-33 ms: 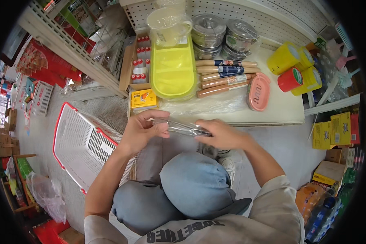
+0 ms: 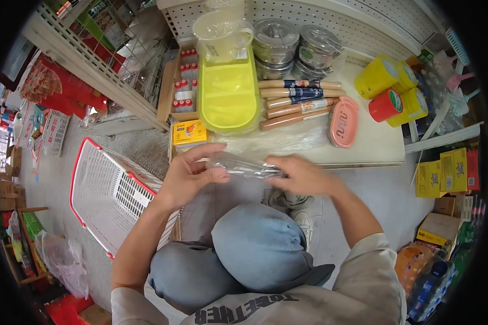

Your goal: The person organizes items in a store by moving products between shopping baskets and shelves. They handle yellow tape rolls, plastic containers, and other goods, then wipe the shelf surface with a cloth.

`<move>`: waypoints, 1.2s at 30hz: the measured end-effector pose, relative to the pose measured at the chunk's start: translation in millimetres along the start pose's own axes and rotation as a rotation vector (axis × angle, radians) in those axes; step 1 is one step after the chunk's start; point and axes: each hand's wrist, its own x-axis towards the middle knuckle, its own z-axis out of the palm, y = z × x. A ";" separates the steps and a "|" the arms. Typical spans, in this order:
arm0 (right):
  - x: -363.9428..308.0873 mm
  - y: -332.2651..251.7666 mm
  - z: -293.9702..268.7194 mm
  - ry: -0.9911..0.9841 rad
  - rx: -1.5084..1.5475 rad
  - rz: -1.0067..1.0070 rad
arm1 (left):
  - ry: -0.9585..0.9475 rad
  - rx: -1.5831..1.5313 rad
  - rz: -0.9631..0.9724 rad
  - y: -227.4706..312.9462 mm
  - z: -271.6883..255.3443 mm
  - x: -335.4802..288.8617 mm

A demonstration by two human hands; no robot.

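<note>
A thin clear plastic packet (image 2: 241, 165), with shiny silvery slivers in it, is stretched between my hands just off the front edge of the shelf. Its left end lies between the thumb and fingers of my left hand (image 2: 192, 176). My right hand (image 2: 301, 174), slightly smeared by motion, grips the other end. What exactly is inside the packet is too small to tell. Behind it on the white shelf (image 2: 371, 154) stand a yellow divided tray (image 2: 230, 103), several rolling pins (image 2: 298, 108) in wrapping and a pink soap dish (image 2: 344, 123).
A white shopping basket (image 2: 111, 197) with red trim stands at my left on the floor. A yellow box (image 2: 190, 132), a lidded plastic jug (image 2: 220, 37), steel pots (image 2: 276, 40) and yellow rolls (image 2: 377, 77) crowd the shelf. My bent knees (image 2: 260, 238) are below my hands.
My right hand has shifted slightly up and right, and the packet lies a little differently between my hands. The left hand has barely moved.
</note>
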 end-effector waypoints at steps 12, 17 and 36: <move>17.1 96.3 -144.0 0.435 -0.913 0.058 | -0.205 0.504 -0.025 -6.3 19.1 -2.7; 59.3 149.8 -133.2 0.598 -1.147 -0.084 | -0.139 0.532 -0.025 -20.2 12.6 -4.6; -49.8 85.4 88.3 0.164 -0.559 -0.074 | 0.722 0.236 0.452 44.7 -81.5 -66.6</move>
